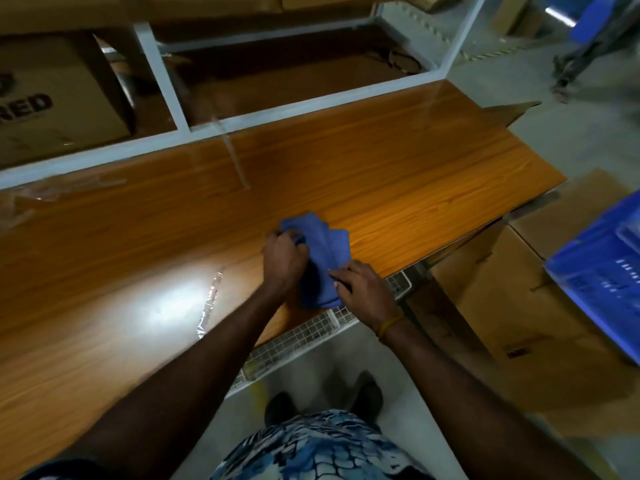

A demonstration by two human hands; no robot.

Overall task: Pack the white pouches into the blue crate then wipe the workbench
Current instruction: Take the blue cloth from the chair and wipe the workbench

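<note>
Blue soft cloth (323, 261) on glossy wooden bench (381, 161): light, limp, bunches readily; gripped by left hand (284, 259) at far edge, pinched by right hand (363, 289) at near edge.

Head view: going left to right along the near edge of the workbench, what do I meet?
Light glare on the workbench → clear tape strip → left hand → blue cloth → right hand → cardboard box → blue crate.

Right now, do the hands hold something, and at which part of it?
Both hold the blue cloth on the workbench. The left hand grips its left edge; the right hand pinches its near right edge.
</note>
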